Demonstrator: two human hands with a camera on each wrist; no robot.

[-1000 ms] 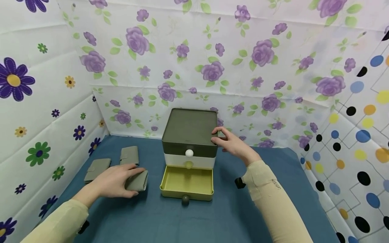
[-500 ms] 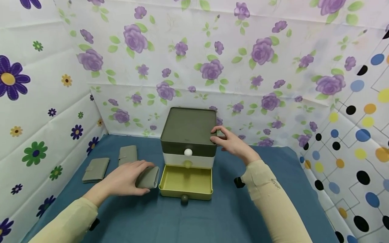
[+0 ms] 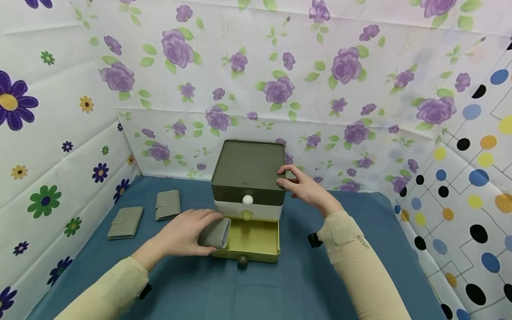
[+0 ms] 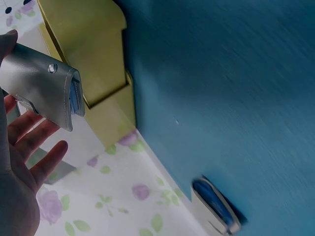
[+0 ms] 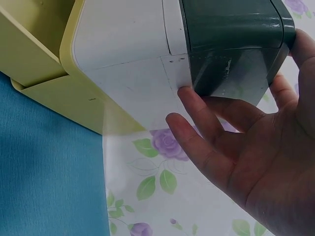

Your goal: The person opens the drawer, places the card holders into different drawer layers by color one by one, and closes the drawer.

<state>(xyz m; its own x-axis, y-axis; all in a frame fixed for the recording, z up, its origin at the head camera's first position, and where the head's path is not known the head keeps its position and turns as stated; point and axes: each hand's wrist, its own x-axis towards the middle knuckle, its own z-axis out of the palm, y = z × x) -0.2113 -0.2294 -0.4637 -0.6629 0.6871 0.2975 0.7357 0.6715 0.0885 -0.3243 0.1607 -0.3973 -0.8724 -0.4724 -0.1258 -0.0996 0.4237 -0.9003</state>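
My left hand (image 3: pixel 182 233) holds a folded grey wallet (image 3: pixel 216 233) between thumb and fingers, over the left part of the open yellow-green drawer (image 3: pixel 256 242). A snap and blue inner layers show on the wallet (image 4: pixel 42 81) in the left wrist view. The drawer is the lowest of a small stacked drawer box (image 3: pixel 248 164), dark green on top and white in the middle. At the box's upper right edge rests my right hand (image 3: pixel 306 189), thumb and index finger on the lid's rim. In the right wrist view its other fingers (image 5: pixel 199 110) lie against or near the side wall.
Two more grey wallets, one nearer (image 3: pixel 126 222) and one farther back (image 3: pixel 168 204), lie on the blue cloth (image 3: pixel 256 293) to the left. Patterned sheets (image 3: pixel 240 89) wall the table at the back and both sides. A dark knob (image 3: pixel 242 261) juts from the drawer's front.
My left hand has carried the wallet rightward, from beside the drawer to over its left part. The right hand has stayed on the box's edge.
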